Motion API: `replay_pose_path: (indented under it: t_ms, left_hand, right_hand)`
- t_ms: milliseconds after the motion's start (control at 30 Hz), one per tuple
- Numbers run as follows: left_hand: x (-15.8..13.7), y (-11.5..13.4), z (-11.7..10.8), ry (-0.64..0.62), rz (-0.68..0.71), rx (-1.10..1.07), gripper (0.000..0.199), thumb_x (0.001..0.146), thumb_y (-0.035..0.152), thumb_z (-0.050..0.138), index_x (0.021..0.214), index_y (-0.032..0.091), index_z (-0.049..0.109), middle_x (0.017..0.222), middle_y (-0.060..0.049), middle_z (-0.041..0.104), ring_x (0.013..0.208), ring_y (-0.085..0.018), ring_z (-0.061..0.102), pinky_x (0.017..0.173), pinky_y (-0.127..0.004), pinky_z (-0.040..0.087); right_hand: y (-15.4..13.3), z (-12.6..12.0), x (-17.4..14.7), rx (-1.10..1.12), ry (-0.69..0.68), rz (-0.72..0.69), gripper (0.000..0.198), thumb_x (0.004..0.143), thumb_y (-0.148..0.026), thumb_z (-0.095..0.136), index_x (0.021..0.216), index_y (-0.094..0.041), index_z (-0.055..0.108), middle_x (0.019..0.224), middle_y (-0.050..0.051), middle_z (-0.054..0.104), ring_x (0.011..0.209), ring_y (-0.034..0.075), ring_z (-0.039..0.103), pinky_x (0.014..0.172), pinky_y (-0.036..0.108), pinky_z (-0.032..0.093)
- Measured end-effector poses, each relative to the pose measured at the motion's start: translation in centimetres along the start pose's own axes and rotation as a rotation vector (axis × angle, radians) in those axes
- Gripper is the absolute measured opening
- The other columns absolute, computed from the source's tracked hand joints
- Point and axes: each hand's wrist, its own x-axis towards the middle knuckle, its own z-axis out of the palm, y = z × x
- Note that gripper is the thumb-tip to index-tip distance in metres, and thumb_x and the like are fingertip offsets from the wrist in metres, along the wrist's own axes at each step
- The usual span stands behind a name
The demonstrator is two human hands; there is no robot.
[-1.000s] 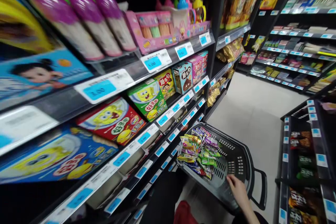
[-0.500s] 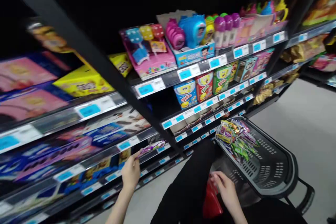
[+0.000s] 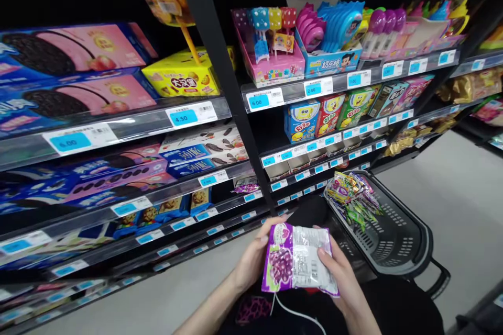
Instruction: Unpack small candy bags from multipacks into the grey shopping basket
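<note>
A purple and white packet (image 3: 301, 256) with grapes printed on it is held between my two hands above my lap. My left hand (image 3: 253, 254) is closed on its left edge. On the other side my right hand (image 3: 341, 272) grips the packet, thumb lying on the white printed panel. A sliver of something red shows beneath the packet's lower edge; most of it is hidden. Similar purple packets (image 3: 247, 184) lie on a lower shelf beyond my left hand. To the right stands a dark grey basket (image 3: 408, 261) with several colourful candy packets (image 3: 351, 196) at its far end.
Shelves with price tags (image 3: 265, 100) run along the left and front. Blue and pink cookie boxes (image 3: 78, 94), a yellow box (image 3: 183, 76), lollipop displays (image 3: 275, 57) and small snack boxes (image 3: 302, 120) stand on them. A black post (image 3: 220, 36) divides the bays. Grey floor (image 3: 459, 178) lies right.
My left hand has drawn back from the shelf with the purple packet to my lap. My right hand has left the red thing and now also grips the packet. The view has shifted left.
</note>
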Motion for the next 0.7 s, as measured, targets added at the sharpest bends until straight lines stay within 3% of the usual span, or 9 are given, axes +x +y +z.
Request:
replay_pose_path:
  t_ms: [67,167,267,400,500,600,700]
  left_hand:
    - [-0.1,0.3,0.6,-0.055,-0.169,-0.022,0.057,0.071,0.039,0.072,0.123,0.025,0.055,0.117,-0.008,0.062,0.09,-0.025,0.064,0.077,-0.036,0.051]
    - [-0.1,0.4,1.1,0.019,-0.239,0.103,0.057,0.061,0.022,0.08,0.115,0.021,0.061,0.1,-0.006,0.068,0.08,-0.021,0.065,0.069,-0.03,0.051]
    - [0.2,0.0,1.1,0.08,-0.234,0.174,0.041,0.061,0.02,0.078,0.102,0.017,0.07,0.092,-0.006,0.072,0.077,-0.021,0.065,0.069,-0.03,0.051]
    - [0.9,-0.6,1.1,0.099,-0.223,0.196,0.026,0.061,0.021,0.079,0.085,0.016,0.073,0.079,-0.004,0.072,0.068,-0.018,0.064,0.064,-0.027,0.049]
    - [1.3,-1.3,1.8,0.089,-0.139,-0.007,0.032,0.069,0.032,0.076,0.097,0.019,0.07,0.09,-0.006,0.071,0.076,-0.019,0.064,0.067,-0.027,0.05]
    - [1.5,-2.9,3.9,-0.014,-0.07,-0.376,0.059,0.072,0.044,0.073,0.125,0.027,0.052,0.115,-0.009,0.066,0.104,-0.026,0.061,0.086,-0.038,0.05]
    - [1.9,-4.7,6.2,-0.031,-0.127,-0.475,0.063,0.069,0.035,0.077,0.125,0.025,0.05,0.121,-0.011,0.062,0.114,-0.028,0.056,0.094,-0.04,0.047]
  right_hand:
    - [0.0,-0.5,-0.9,-0.059,0.053,-0.055,0.077,0.078,-0.041,0.069,0.144,-0.027,0.03,0.127,0.009,0.062,0.109,0.026,0.063,0.089,0.042,0.052]
    - [0.0,-1.1,-2.0,-0.202,0.079,-0.198,0.09,0.075,-0.04,0.072,0.147,-0.032,0.018,0.138,0.007,0.052,0.119,0.025,0.056,0.093,0.042,0.05]
    - [0.0,-1.8,-2.9,-0.355,0.106,-0.265,0.075,0.072,-0.038,0.075,0.138,-0.028,0.041,0.136,0.008,0.054,0.119,0.026,0.055,0.096,0.04,0.048]
    - [0.4,-2.7,-3.4,-0.384,0.193,-0.232,0.051,0.072,-0.039,0.074,0.118,-0.021,0.06,0.107,0.01,0.07,0.09,0.027,0.068,0.076,0.038,0.056]
    - [1.1,-2.8,-2.9,-0.362,0.259,-0.297,0.048,0.072,-0.04,0.074,0.113,-0.02,0.06,0.105,0.01,0.07,0.087,0.026,0.068,0.072,0.036,0.057]
    - [2.2,-2.0,-2.0,-0.312,0.423,-0.45,0.052,0.082,-0.042,0.062,0.128,-0.024,0.046,0.125,0.011,0.06,0.106,0.025,0.062,0.083,0.036,0.054]
    - [3.1,-1.2,-1.8,-0.372,0.446,-0.504,0.045,0.091,-0.043,0.048,0.132,-0.025,0.044,0.134,0.01,0.054,0.12,0.024,0.054,0.093,0.038,0.049]
